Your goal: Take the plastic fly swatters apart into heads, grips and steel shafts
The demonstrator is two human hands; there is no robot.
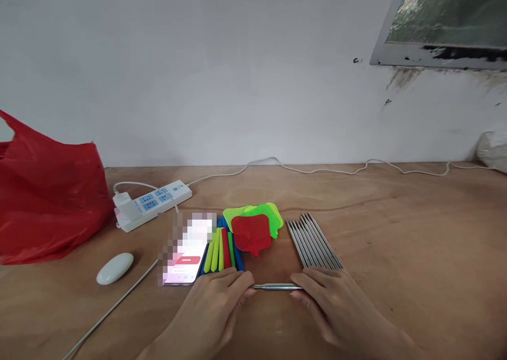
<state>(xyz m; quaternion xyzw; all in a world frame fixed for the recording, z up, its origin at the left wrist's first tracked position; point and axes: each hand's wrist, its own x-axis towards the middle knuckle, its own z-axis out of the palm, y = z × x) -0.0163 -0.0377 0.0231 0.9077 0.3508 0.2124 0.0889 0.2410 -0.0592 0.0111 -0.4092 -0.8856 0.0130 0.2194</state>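
A slim silver telescopic metal rod [276,286] lies level between my two hands, a little above or at the table's near side; I cannot tell if it touches the wood. My left hand [212,304] pinches its thinner left end, and my right hand [336,302] is closed round the thicker right part. Beyond my right hand, several matching metal rods [315,244] lie side by side. Perforated plastic fly-swatter heads, one red [251,233] and others green [272,212] and yellow [233,214], overlap in the middle. Coloured plastic handles [215,254] lie in a row just past my left hand.
A lit phone [192,254], partly blurred, lies left of the handles. Farther left are a white oval mouse-like object [114,268], a power strip [154,204] with a plugged-in charger, and a red plastic bag [51,201]. A white cable [309,170] runs along the wall.
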